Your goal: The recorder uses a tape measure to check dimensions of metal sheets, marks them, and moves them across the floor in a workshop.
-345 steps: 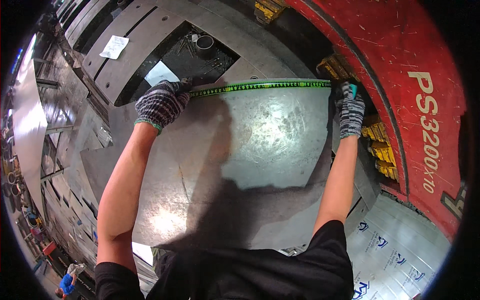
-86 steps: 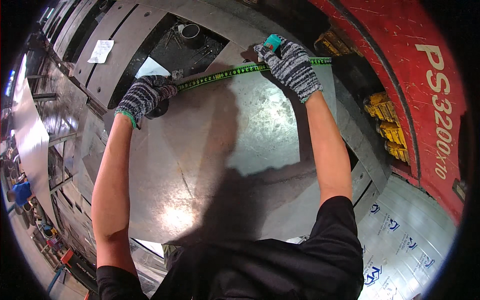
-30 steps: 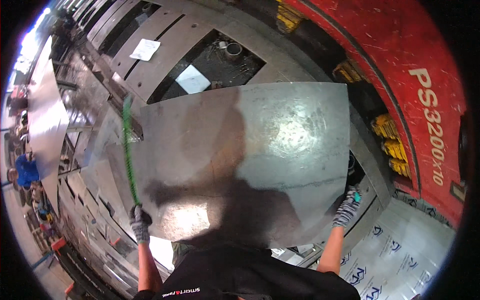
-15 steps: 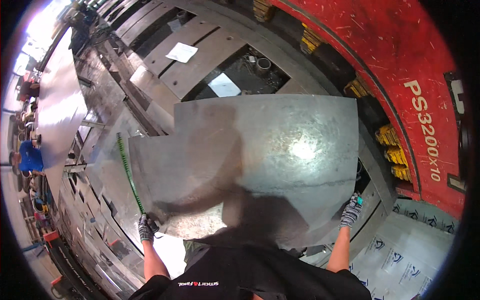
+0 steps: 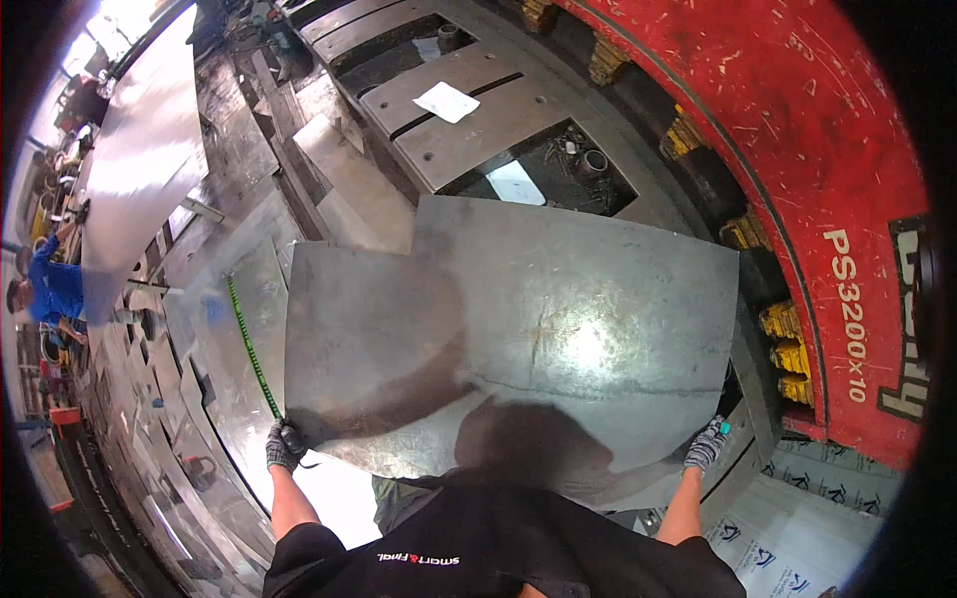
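Note:
A large grey metal sheet [image 5: 399, 329] with a notch in its far left corner spreads out in front of me. At its near left corner, my left hand [image 5: 285, 446] in a grey knit glove is closed on the edge. From that hand a narrow green strip with dark marks [image 5: 249, 344], like a tape measure blade, runs away beside the sheet. My right hand [image 5: 705, 447], gloved too, grips the near right edge. A small teal piece [image 5: 724, 429] shows at its fingers; its kind is unclear.
A red machine [image 5: 797, 149] with yellow blocks [image 5: 788, 354] curves along the right. Beyond the sheet lies a slotted steel bed [image 5: 469, 105] with white papers. Metal offcuts [image 5: 199, 429] cover the left; a person in blue [image 5: 55, 284] stands farther left beside another sheet [image 5: 150, 149].
The view has turned a little. The sheet's left end has swung slightly away from me and its right end nearer. Both hands keep their grip. The person in blue shows more.

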`<action>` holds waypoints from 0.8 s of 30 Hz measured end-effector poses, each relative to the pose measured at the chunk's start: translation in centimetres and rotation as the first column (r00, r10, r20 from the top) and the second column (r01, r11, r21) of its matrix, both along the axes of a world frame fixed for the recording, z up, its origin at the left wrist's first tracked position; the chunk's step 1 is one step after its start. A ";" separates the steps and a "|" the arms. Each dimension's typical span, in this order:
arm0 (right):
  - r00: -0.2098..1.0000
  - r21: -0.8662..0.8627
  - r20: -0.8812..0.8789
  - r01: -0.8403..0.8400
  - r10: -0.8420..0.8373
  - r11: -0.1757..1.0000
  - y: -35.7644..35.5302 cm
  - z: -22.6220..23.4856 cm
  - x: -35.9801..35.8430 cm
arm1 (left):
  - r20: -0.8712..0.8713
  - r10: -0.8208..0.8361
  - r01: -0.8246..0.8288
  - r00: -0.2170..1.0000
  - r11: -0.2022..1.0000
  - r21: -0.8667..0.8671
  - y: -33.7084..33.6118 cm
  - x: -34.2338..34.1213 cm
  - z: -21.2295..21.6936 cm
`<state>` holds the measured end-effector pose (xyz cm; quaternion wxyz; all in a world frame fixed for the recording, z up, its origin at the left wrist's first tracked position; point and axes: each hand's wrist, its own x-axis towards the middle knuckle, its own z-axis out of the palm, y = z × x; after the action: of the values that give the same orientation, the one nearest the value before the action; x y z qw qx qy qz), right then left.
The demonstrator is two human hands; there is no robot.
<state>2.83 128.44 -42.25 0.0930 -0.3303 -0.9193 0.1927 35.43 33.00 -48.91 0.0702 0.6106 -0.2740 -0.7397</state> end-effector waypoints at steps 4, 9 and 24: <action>0.975 -0.118 -0.181 -0.150 0.127 0.982 0.2 -0.3 0.2 | -0.022 -0.266 0.246 0.964 0.919 -0.309 1.0 1.0 0.3; 0.977 -0.227 -0.207 0.002 -0.050 0.974 1.2 -2.4 0.0 | -0.151 -0.317 0.229 0.936 0.879 -0.419 -0.7 0.7 2.0; 0.867 -0.646 -0.436 -0.115 -0.241 0.755 2.2 -6.4 -7.6 | -0.449 -0.315 0.271 0.836 0.949 -0.162 -5.2 -16.9 8.4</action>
<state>-4.79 130.67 -48.63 0.2102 -0.3132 -0.7261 0.5749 18.54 27.78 -40.50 0.0483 0.3602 -0.3725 -0.8539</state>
